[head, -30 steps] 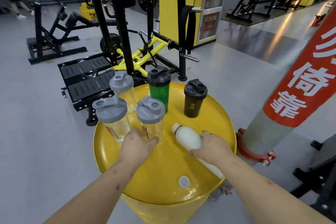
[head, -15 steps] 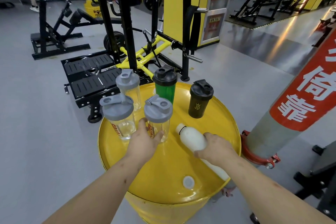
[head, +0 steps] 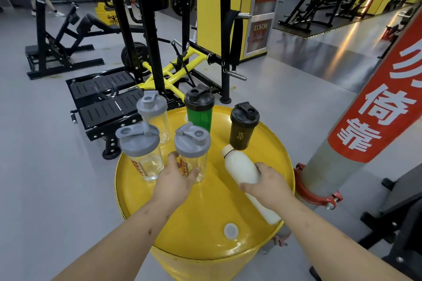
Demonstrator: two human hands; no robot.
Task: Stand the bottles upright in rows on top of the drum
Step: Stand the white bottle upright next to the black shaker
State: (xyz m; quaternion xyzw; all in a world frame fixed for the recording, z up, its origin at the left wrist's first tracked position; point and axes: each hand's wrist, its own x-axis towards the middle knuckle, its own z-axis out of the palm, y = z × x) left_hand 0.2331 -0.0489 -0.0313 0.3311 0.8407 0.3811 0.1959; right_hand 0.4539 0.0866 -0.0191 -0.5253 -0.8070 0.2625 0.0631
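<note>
- Right hand [head: 266, 183] has its fingers wrapped around the middle of the white bottle [head: 243, 170] — gripping it.
- The bottle lies tilted on the yellow drum [head: 205, 219], long axis running from the near right rim up to its cap, which sits just beside the black shaker [head: 243, 129].
- Left hand [head: 175, 180] cups the nearer clear shaker [head: 193, 153], fingers loosely closed on it — upright already.

A gym: black and yellow weight machines [head: 173, 57], a bench [head: 75, 29] and racks [head: 319, 0] stand on a grey floor [head: 285, 89], beside a padded pillar [head: 376, 98].
</note>
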